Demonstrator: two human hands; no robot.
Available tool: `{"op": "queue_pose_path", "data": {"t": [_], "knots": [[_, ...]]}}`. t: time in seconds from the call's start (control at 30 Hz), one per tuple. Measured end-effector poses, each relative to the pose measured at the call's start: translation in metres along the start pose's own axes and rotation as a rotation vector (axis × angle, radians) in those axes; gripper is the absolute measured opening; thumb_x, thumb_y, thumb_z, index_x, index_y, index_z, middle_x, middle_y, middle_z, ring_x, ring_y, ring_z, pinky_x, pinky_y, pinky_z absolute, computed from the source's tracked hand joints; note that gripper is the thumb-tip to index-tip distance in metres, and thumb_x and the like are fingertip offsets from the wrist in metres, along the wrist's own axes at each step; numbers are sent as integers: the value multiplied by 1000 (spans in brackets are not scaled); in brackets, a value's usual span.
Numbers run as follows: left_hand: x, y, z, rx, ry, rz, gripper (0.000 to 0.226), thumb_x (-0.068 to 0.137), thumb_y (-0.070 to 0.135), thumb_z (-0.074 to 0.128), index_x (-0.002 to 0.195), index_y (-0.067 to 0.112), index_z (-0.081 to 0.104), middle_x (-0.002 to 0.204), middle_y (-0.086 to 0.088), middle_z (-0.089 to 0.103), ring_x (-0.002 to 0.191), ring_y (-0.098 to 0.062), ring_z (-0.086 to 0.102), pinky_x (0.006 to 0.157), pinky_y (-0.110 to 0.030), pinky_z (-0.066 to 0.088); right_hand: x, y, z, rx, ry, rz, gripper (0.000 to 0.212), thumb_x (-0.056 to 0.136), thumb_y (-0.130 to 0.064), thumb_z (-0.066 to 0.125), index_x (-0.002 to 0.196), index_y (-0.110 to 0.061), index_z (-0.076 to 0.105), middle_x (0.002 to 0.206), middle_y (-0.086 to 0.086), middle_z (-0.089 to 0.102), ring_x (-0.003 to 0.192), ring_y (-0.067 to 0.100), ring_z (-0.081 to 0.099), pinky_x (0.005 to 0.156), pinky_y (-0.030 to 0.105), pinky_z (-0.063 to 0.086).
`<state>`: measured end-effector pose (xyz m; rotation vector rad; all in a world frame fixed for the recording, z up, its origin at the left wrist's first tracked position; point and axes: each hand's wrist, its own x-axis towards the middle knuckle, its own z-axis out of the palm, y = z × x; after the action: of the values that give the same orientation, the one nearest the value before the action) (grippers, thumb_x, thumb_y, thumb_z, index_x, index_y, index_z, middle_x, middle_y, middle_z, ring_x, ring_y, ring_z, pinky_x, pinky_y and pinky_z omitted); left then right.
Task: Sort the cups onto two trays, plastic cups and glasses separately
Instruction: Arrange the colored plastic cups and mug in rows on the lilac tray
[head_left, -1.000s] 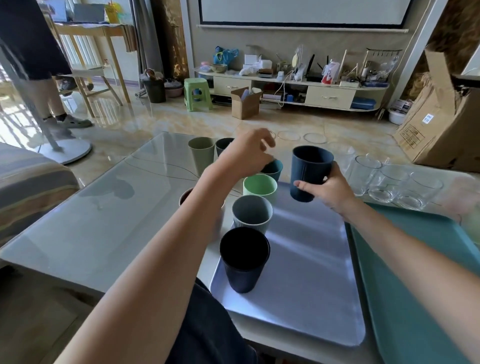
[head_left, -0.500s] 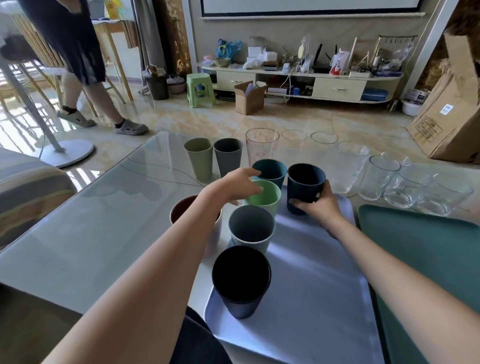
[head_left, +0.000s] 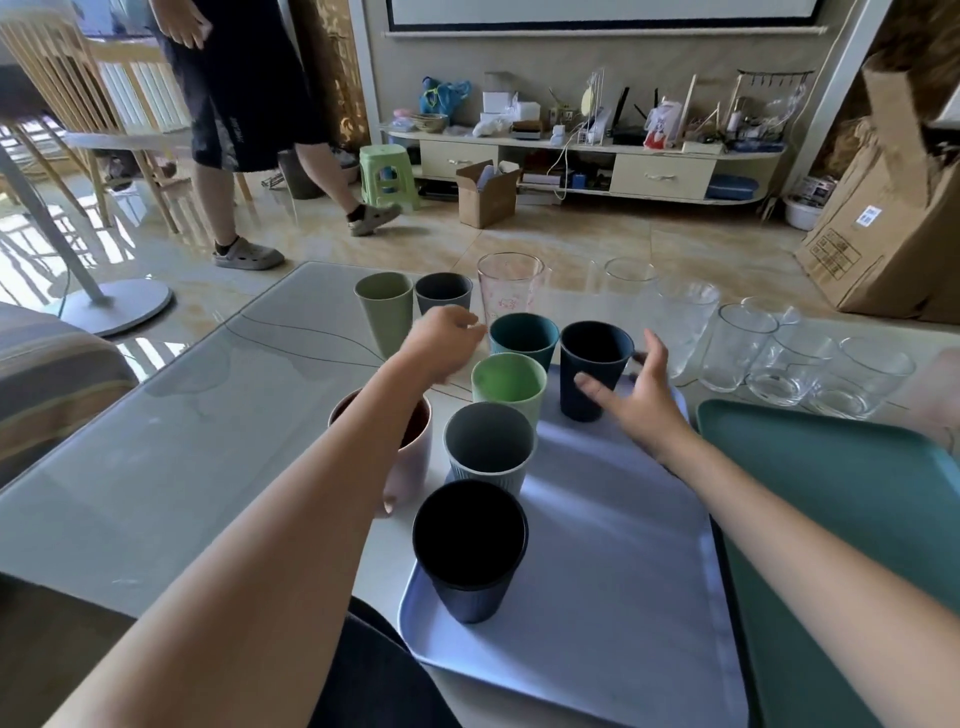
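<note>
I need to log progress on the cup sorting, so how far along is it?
Done: five plastic cups stand on the lavender tray, the navy cup farthest right. In hand: nothing; the right hand is open beside the navy cup, and the left hand holds nothing. Left: the sage cup, grey cup, pink cup and every glass remain on the table; the green tray is bare.

Eight plastic cups (head_left: 470, 548): five on the lavender tray (head_left: 613, 597), three on the table (head_left: 156, 457). About seven glasses (head_left: 735, 345); their clear rims overlap, so the count is unsure. Two trays, the other teal (head_left: 841, 519).
</note>
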<state>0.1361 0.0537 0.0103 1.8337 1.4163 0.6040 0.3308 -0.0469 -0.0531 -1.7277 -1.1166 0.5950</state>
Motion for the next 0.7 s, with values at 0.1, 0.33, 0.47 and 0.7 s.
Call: {"op": "queue_pose_path", "data": {"t": [0.1, 0.33, 0.47, 0.7], "knots": [[9, -10, -17, 33, 198, 40, 26, 89, 12, 46, 104, 16, 67, 113, -13, 67, 99, -32, 63, 83, -37, 54, -13, -22, -6, -304, 145, -295, 79, 80, -62, 44, 145, -20, 25, 147, 6, 36, 134, 26, 33, 105, 41, 28], [59, -44, -43, 518, 346, 145, 36, 80, 3, 43, 102, 21, 64, 108, -3, 64, 93, -30, 61, 67, -34, 47, 35, -101, 42, -554, -113, -606, 42, 92, -21, 53, 132, -16, 41, 121, 3, 59, 100, 24, 61, 92, 50, 45], [102, -66, -48, 641, 247, 193, 35, 79, 5, 51, 112, 14, 60, 113, -13, 63, 102, -34, 60, 87, -43, 51, 87, -123, 100, -803, -288, -563, 49, 92, -19, 52, 138, -19, 34, 132, 6, 54, 114, 28, 55, 93, 41, 39], [117, -86, -46, 675, 285, 113, 18, 91, 18, 49, 100, 17, 65, 102, -8, 65, 92, -33, 61, 71, -35, 50, 134, -113, 161, -1126, -359, -384, 33, 91, -12, 56, 123, -11, 49, 124, 11, 56, 110, 33, 57, 72, 33, 41]]}}
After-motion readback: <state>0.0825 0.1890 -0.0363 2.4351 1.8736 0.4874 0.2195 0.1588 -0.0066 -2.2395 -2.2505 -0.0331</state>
